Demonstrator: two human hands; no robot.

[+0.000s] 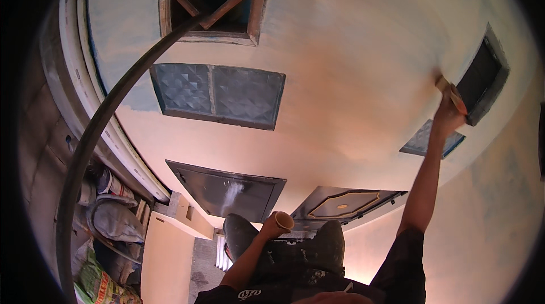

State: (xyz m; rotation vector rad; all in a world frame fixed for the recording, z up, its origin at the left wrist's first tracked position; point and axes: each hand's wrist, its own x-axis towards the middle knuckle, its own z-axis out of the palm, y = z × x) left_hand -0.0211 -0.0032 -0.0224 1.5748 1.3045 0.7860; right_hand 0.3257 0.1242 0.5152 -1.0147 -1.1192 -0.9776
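Note:
My right hand (449, 118) reaches far out to the right, closed around a paintbrush (443, 84). The brush's tip meets the pale wall (346, 82) beside a dark framed opening (479, 80), where a brown smudge shows. Soft patches of orange-brown and grey-blue colour spread over this wall. Low in front of me, between my knees, my left hand (269, 229) is wrapped around a small beige cup (285, 221). What the cup contains cannot be made out.
A thick dark hose (108, 108) curves up the left side to a wooden-framed opening (255, 6). Textured glass panes (247, 94) and dark metal panels (227, 190) sit in the wall. Lower left lie a grey sack (116, 220), a green bag (96, 278) and a wooden board (166, 258).

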